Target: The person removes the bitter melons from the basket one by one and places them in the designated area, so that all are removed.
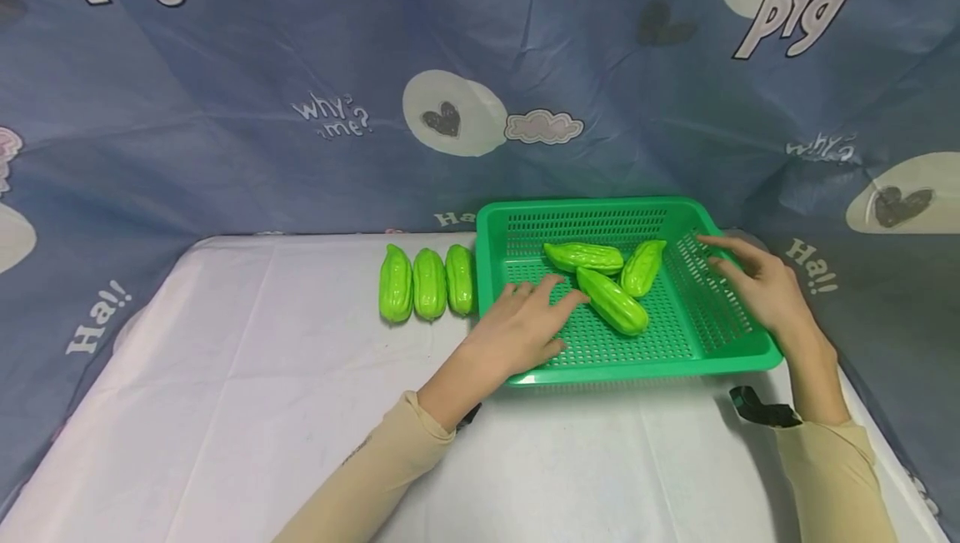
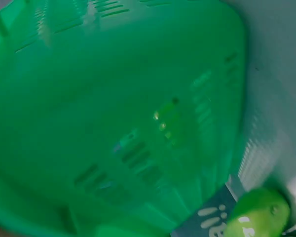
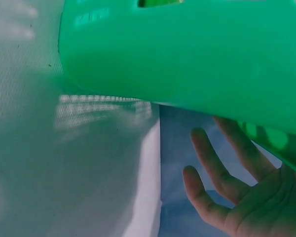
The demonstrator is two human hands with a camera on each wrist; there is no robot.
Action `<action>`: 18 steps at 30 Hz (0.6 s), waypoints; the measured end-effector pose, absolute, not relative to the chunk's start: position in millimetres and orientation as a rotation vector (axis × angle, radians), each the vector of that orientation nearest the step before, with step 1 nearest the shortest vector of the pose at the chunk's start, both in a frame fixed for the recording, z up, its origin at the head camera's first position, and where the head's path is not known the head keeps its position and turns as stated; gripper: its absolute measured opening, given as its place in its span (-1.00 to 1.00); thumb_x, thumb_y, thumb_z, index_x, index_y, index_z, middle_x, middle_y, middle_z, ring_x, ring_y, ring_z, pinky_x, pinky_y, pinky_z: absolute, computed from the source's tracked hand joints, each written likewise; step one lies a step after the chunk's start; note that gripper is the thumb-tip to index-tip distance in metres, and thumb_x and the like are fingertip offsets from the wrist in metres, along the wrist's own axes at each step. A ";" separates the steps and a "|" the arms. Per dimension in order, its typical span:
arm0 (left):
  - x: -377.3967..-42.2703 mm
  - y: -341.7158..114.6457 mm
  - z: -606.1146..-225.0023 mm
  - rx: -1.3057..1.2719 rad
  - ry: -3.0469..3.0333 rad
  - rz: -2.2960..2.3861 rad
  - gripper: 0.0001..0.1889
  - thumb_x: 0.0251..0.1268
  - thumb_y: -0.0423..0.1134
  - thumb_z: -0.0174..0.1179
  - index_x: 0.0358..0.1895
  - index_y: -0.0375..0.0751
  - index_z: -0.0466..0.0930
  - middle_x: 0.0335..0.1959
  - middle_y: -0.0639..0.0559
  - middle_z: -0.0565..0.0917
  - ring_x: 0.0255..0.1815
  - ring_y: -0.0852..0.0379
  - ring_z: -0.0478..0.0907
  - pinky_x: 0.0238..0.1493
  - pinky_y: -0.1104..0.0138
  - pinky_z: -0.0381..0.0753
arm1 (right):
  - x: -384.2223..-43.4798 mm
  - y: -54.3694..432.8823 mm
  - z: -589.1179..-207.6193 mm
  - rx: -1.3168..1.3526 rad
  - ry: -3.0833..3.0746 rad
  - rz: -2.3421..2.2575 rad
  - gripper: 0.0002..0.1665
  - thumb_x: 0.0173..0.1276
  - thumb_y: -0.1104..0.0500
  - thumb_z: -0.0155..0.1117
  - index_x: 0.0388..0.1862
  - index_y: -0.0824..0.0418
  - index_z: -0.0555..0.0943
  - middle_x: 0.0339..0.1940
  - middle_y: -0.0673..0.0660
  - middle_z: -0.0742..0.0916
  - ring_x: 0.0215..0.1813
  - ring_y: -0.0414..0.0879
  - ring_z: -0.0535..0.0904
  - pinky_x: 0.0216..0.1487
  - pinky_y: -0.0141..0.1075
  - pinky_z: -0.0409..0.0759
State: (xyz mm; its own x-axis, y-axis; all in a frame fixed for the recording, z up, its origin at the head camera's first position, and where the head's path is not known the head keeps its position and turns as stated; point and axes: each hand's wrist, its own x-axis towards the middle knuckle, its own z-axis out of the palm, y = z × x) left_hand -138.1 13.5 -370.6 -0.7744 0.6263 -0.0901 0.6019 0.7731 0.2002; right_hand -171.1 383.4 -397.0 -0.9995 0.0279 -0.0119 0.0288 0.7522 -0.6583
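A green plastic basket [image 1: 585, 373] stands on the white table with three glossy green, ridged bitter melons [image 1: 613, 301] inside, lying close together. My left hand [image 1: 517, 331] reaches over the basket's left front rim, fingers spread, with one fingertip close to the nearest melon. At the right side wall is my right hand [image 1: 765, 289], its fingers parted and loosely bent over the rim. Seen from the right wrist, several slightly bent fingers of that hand [image 3: 246, 187] are outside the basket wall [image 3: 187, 59]. The left wrist view is mostly filled by the basket wall [image 2: 113, 89].
Three more bitter melons [image 1: 429, 285] stand in a row on the white tablecloth [image 1: 300, 410], left of the basket. A blue printed curtain [image 1: 337, 176] hangs behind the table and down its sides. The basket's far edge is close to it.
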 end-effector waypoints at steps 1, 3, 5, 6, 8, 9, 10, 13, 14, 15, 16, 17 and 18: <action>-138.3 16.5 -370.9 0.969 2.798 0.223 -0.29 0.55 0.02 0.34 0.66 0.27 0.26 0.71 -0.10 0.28 0.58 -0.30 0.47 0.60 -0.16 0.45 | -171.3 383.2 -397.1 0.046 2.940 -1.104 -0.32 0.69 -0.33 0.04 0.67 -0.21 0.40 0.78 0.29 0.29 0.67 0.63 0.15 0.44 0.66 0.19; -138.8 22.1 -370.7 0.951 2.768 0.208 -0.25 0.54 0.05 0.34 0.68 0.27 0.22 0.73 -0.11 0.24 0.61 -0.35 0.42 0.62 -0.18 0.43 | -171.7 382.6 -397.1 0.043 2.942 -1.106 -0.32 0.69 -0.32 0.04 0.67 -0.20 0.40 0.78 0.29 0.29 0.68 0.62 0.15 0.45 0.66 0.19; -139.6 27.3 -371.2 0.943 2.749 0.199 -0.23 0.53 0.07 0.34 0.69 0.26 0.20 0.74 -0.12 0.22 0.63 -0.39 0.39 0.63 -0.19 0.41 | -171.5 382.3 -396.6 0.042 2.944 -1.106 -0.32 0.70 -0.32 0.04 0.67 -0.19 0.41 0.78 0.29 0.30 0.68 0.62 0.16 0.45 0.65 0.20; -140.4 29.7 -371.5 0.941 2.742 0.197 -0.23 0.53 0.08 0.34 0.69 0.26 0.19 0.75 -0.12 0.21 0.63 -0.40 0.37 0.64 -0.20 0.40 | -171.7 382.0 -396.4 0.037 2.946 -1.104 -0.33 0.70 -0.32 0.04 0.67 -0.18 0.41 0.77 0.28 0.30 0.67 0.61 0.17 0.44 0.64 0.22; -141.7 34.2 -371.6 0.933 2.730 0.198 -0.22 0.54 0.07 0.33 0.70 0.27 0.17 0.76 -0.12 0.18 0.65 -0.42 0.34 0.66 -0.20 0.37 | -172.1 381.6 -396.3 0.030 2.954 -1.101 -0.34 0.70 -0.30 0.04 0.66 -0.17 0.42 0.77 0.28 0.32 0.67 0.61 0.20 0.44 0.63 0.24; -142.4 36.3 -371.9 0.934 2.730 0.193 -0.22 0.54 0.07 0.32 0.70 0.27 0.16 0.76 -0.12 0.18 0.65 -0.41 0.35 0.66 -0.20 0.37 | -172.3 381.4 -396.3 0.029 2.959 -1.098 -0.34 0.70 -0.30 0.04 0.66 -0.17 0.43 0.76 0.28 0.33 0.66 0.61 0.21 0.44 0.62 0.25; -143.1 38.6 -372.1 0.930 2.727 0.193 -0.22 0.54 0.07 0.32 0.70 0.27 0.16 0.77 -0.11 0.17 0.65 -0.42 0.34 0.66 -0.21 0.37 | -172.4 381.2 -396.3 0.027 2.963 -1.093 -0.35 0.71 -0.29 0.04 0.65 -0.17 0.43 0.76 0.28 0.34 0.65 0.61 0.23 0.44 0.62 0.26; -145.7 45.6 -373.5 0.918 2.708 0.198 -0.19 0.56 0.05 0.31 0.73 0.31 0.10 0.80 -0.09 0.10 0.67 -0.44 0.31 0.67 -0.22 0.34 | -172.2 380.9 -396.2 0.025 2.974 -1.082 -0.36 0.71 -0.29 0.04 0.64 -0.18 0.45 0.74 0.28 0.37 0.63 0.61 0.26 0.43 0.61 0.28; -146.6 48.0 -374.3 0.916 2.699 0.200 -0.18 0.56 0.05 0.31 0.73 0.32 0.08 0.81 -0.08 0.07 0.68 -0.45 0.29 0.68 -0.23 0.33 | -172.0 381.0 -396.1 0.026 2.974 -1.080 -0.36 0.71 -0.29 0.04 0.64 -0.19 0.45 0.74 0.27 0.37 0.63 0.61 0.26 0.43 0.61 0.28; -147.3 50.3 -375.1 0.911 2.693 0.196 -0.18 0.57 0.05 0.30 0.74 0.34 0.06 0.82 -0.06 0.04 0.69 -0.45 0.28 0.68 -0.23 0.33 | -171.7 381.2 -396.0 0.027 2.975 -1.079 -0.36 0.70 -0.30 0.04 0.64 -0.19 0.45 0.74 0.27 0.37 0.63 0.61 0.26 0.43 0.62 0.28; -148.0 52.7 -376.1 0.904 2.683 0.198 -0.17 0.57 0.04 0.29 0.75 0.37 0.03 0.83 -0.04 0.00 0.70 -0.45 0.25 0.69 -0.23 0.31 | -171.3 381.5 -395.8 0.026 2.977 -1.077 -0.36 0.70 -0.30 0.04 0.64 -0.19 0.46 0.74 0.27 0.38 0.63 0.61 0.26 0.44 0.62 0.28; -148.5 54.9 -377.2 0.898 2.676 0.197 -0.16 0.57 0.04 0.29 0.75 0.39 0.01 0.84 -0.02 -0.02 0.71 -0.45 0.23 0.69 -0.23 0.30 | -170.9 381.8 -395.6 0.029 2.977 -1.077 -0.36 0.70 -0.31 0.04 0.64 -0.20 0.46 0.74 0.27 0.37 0.64 0.61 0.26 0.44 0.62 0.27; -149.0 57.2 -378.5 0.897 2.673 0.191 -0.15 0.57 0.05 0.29 0.75 0.41 0.00 0.84 -0.01 -0.04 0.72 -0.45 0.22 0.70 -0.23 0.29 | -170.3 382.3 -395.3 0.032 2.979 -1.076 -0.36 0.70 -0.31 0.04 0.63 -0.21 0.46 0.74 0.27 0.37 0.64 0.60 0.26 0.43 0.62 0.27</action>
State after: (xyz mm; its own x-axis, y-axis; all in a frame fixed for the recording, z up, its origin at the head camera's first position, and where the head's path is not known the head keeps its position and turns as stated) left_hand -149.0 57.2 -378.5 -0.7541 0.6068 -0.2512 0.5648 0.7944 0.2234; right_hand -170.3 382.3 -395.3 -0.9995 0.0280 0.0174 0.0104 0.7690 -0.6392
